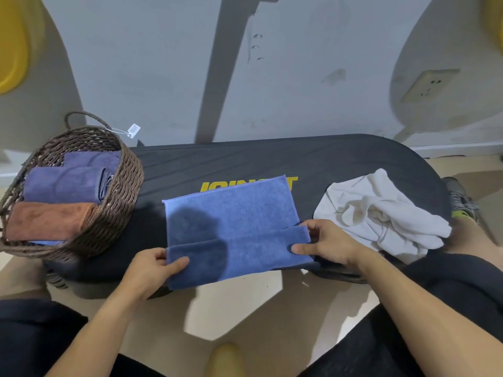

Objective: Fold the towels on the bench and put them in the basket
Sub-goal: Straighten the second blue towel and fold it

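Left hand (pixel 152 270) pinches the near left edge of the blue towel (pixel 234 213), thumb on top of the folded flap, fingers under. Right hand (pixel 326 246) pinches the near right end of the same flap, thumb on top. Towel lies flat mid-bench (pixel 340 161), near strip folded up over itself, front edge hanging just off the bench, top edge covering part of the yellow lettering (pixel 292 182). White towel (pixel 381 210) crumpled on the bench just right of the right hand. Wicker basket (pixel 119 202) on the left end of the bench, holding two folded purple towels (pixel 62 183) and a folded brown towel (pixel 46 221); paper tag (pixel 134 130) hangs off its handle. Wall socket (pixel 430 84) on the wall behind.
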The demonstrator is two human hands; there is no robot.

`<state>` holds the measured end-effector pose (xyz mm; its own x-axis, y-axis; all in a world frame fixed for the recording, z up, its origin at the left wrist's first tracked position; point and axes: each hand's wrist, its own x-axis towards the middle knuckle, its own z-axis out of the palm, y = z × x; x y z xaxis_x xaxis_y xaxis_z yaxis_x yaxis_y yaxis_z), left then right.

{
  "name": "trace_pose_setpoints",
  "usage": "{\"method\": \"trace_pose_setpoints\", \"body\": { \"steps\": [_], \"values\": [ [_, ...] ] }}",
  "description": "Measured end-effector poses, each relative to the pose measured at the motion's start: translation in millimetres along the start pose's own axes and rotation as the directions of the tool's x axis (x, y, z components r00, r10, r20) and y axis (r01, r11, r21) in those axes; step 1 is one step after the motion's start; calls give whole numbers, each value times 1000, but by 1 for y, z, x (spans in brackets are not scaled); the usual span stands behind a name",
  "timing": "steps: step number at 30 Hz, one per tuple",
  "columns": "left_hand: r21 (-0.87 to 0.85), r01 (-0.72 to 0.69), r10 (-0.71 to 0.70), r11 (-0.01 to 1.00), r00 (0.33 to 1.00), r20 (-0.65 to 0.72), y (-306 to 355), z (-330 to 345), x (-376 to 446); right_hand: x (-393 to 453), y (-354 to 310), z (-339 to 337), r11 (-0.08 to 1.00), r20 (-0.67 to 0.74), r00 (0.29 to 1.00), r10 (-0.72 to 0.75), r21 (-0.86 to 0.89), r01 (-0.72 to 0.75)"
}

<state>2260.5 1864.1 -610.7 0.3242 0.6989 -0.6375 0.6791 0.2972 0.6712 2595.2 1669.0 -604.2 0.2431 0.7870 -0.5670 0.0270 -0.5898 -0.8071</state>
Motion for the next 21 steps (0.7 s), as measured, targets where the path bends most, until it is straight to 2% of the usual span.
{"method": "trace_pose_setpoints", "body": {
  "steps": [2, 4, 6, 8, 12, 14, 15, 17, 19, 21],
  "values": [
    [174, -68, 66, 982, 998, 13, -3, -1, -3, 1, 1, -3, 980, -32, 999, -38, -196, 31],
    [319, -150, 156, 936, 988, 9, -1, -1, -5, 2, 1, -4, 955, -72, 995, -65, -293, 41],
    [380, -235, 253, 895, 967, 1, 3, -3, -4, 2, 1, -5, 934, -91, 991, -95, -354, 57],
    [342, -298, 331, 891, 943, -43, 7, -6, -2, 1, 3, -7, 939, -117, 986, -123, -334, 77],
    [153, -336, 363, 929, 907, -212, 15, 2, 8, 9, -5, -1, 987, -291, 944, -155, -74, 140],
    [8, -315, 301, 949, 899, -318, 18, 11, 14, 16, -6, 7, 986, -381, 915, -133, 44, 161],
    [-112, -275, 224, 955, 915, -336, 19, 13, 18, 20, -6, 11, 986, -395, 913, -106, 79, 149],
    [-317, -138, 66, 938, 971, -228, 19, 15, 24, 26, -1, 16, 993, -363, 930, -54, 76, 87],
    [-252, -95, 56, 963, 986, -156, 14, 14, 27, 30, 5, 17, 998, -376, 925, -61, -3, 65],
    [-111, -183, 156, 977, 964, -217, 10, 13, 30, 31, 5, 17, 987, -469, 870, -152, -114, 110]
  ]
}}
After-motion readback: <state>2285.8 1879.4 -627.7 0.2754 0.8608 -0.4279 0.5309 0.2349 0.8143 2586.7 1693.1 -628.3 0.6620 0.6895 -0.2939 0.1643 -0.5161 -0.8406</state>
